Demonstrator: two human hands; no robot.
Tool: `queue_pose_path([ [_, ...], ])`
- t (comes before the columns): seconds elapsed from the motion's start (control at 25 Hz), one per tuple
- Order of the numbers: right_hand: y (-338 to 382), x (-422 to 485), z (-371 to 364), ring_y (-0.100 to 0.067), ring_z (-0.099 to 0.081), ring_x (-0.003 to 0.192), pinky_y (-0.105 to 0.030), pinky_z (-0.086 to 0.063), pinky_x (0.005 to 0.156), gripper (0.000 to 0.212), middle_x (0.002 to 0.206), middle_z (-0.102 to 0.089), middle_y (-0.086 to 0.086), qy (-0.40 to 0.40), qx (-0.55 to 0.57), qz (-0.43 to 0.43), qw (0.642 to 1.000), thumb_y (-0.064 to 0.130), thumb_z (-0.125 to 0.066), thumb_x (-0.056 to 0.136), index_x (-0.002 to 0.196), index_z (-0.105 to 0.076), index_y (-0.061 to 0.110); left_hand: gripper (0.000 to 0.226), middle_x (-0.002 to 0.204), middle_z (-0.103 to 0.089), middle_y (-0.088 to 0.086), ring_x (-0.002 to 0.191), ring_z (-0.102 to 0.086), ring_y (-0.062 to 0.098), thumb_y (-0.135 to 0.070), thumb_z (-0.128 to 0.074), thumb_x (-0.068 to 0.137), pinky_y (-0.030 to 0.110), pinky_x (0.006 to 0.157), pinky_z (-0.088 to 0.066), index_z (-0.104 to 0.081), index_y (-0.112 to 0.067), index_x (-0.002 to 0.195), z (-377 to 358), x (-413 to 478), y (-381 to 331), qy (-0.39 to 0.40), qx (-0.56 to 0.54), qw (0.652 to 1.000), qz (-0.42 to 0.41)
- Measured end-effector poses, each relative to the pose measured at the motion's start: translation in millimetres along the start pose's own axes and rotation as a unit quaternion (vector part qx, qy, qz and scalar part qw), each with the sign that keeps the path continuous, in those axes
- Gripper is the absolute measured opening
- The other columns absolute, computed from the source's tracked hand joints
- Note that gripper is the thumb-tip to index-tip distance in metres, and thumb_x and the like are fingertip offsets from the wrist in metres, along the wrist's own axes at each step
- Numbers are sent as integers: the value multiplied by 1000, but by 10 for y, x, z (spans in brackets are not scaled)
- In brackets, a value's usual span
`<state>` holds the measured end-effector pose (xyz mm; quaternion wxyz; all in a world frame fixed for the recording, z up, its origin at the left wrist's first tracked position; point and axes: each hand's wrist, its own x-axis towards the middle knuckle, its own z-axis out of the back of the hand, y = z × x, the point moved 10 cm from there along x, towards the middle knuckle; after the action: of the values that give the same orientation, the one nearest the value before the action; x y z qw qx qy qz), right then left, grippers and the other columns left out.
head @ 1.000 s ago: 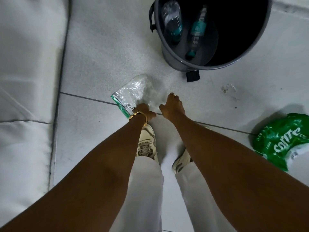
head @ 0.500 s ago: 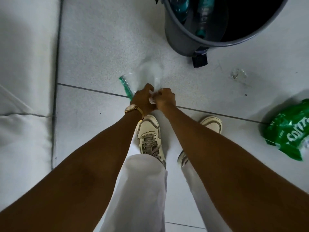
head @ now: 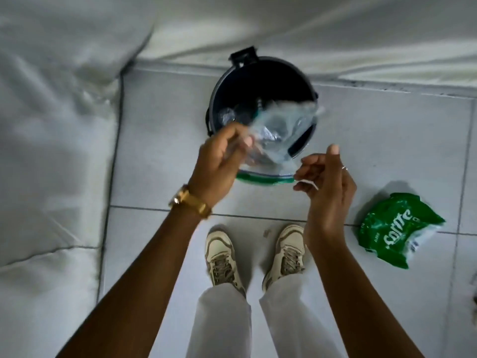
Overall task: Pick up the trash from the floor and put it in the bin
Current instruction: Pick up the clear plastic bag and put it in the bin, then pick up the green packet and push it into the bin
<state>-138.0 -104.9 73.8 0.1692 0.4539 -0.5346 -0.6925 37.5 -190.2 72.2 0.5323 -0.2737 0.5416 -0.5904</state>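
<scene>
A clear plastic bag (head: 277,136) with a green zip strip hangs in the air over the near rim of the round grey bin (head: 214,99). My left hand (head: 219,164) pinches the bag's left side, and my right hand (head: 322,182) pinches the right end of the green strip. The bin stands on the tiled floor ahead of my feet, with bottles lying dark inside it. A crumpled green Sprite wrapper (head: 395,228) lies on the floor to the right of my right hand.
White cushions (head: 51,151) border the floor on the left and along the back behind the bin. My two shoes (head: 222,257) stand on the tiles below my hands. A small scrap (head: 266,231) lies between the shoes.
I have stood up from the floor. Both hands lifted the clear bag off the tiles and carried it up over the bin, with the right hand now gripping the strip.
</scene>
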Motion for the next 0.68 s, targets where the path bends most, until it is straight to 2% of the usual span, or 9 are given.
queue_pose_path([
  [0.12,59,266,259,-14,-57,66,-21,-45,55,34,70,-61,-4,-40,-66,11,997,28,-45,100,82,-66,9,21,101,-73,21,90,-69,28,-12,-48,97,37,86,-56,-61,-1,110,-45,739,330,-21,102,988,113],
  [0.2,-240,444,542,-11,-59,66,-23,-49,58,29,72,-63,-1,-83,-109,-29,990,29,-50,98,87,-68,10,23,111,-69,24,105,-65,37,-11,-50,94,42,93,-53,-60,-3,112,-88,1025,695,-14,211,962,175],
  [0.28,-622,622,1000,-11,-61,68,-34,-56,69,27,76,-67,0,-147,-155,-67,975,31,-53,97,89,-69,12,36,127,-59,28,116,-57,44,-11,-55,90,46,97,-48,-51,-3,125,-199,1178,854,8,328,926,188],
  [0.36,-1024,735,1536,-17,-64,74,-42,-58,79,25,84,-71,-6,-210,-207,-122,948,30,-56,94,93,-70,9,65,141,-44,29,126,-47,47,-11,-62,87,48,104,-42,-31,-4,144,-232,1239,787,-31,398,905,149],
  [0.44,-1356,760,2058,-23,-63,82,-34,-52,77,25,96,-72,-15,-248,-262,-180,915,26,-60,91,98,-69,3,82,150,-31,27,134,-35,46,-16,-66,84,51,110,-35,-18,-7,150,-284,1204,569,-83,471,873,94],
  [0.52,-1563,746,2466,-31,-62,101,-35,-48,84,37,113,-67,-21,-263,-326,-229,879,27,-63,88,111,-64,-2,83,155,-22,25,140,-26,44,-19,-65,84,54,114,-29,-17,-10,151,-458,1076,375,-92,517,850,51],
  [0.6,-1627,711,2813,-40,-46,123,-44,-41,100,53,132,-51,-24,-270,-404,-277,829,31,-62,87,127,-50,-3,78,157,-20,22,143,-22,42,-18,-62,84,55,115,-22,-22,-12,151,-874,919,179,-71,510,857,-8],
  [0.68,-1638,690,3068,-41,-34,131,-50,-35,105,65,142,-38,-24,-280,-457,-303,788,33,-62,86,135,-38,-1,73,156,-26,19,139,-29,41,-17,-60,82,54,111,-26,-29,-15,149,-1474,720,-38,-34,490,865,-101],
])
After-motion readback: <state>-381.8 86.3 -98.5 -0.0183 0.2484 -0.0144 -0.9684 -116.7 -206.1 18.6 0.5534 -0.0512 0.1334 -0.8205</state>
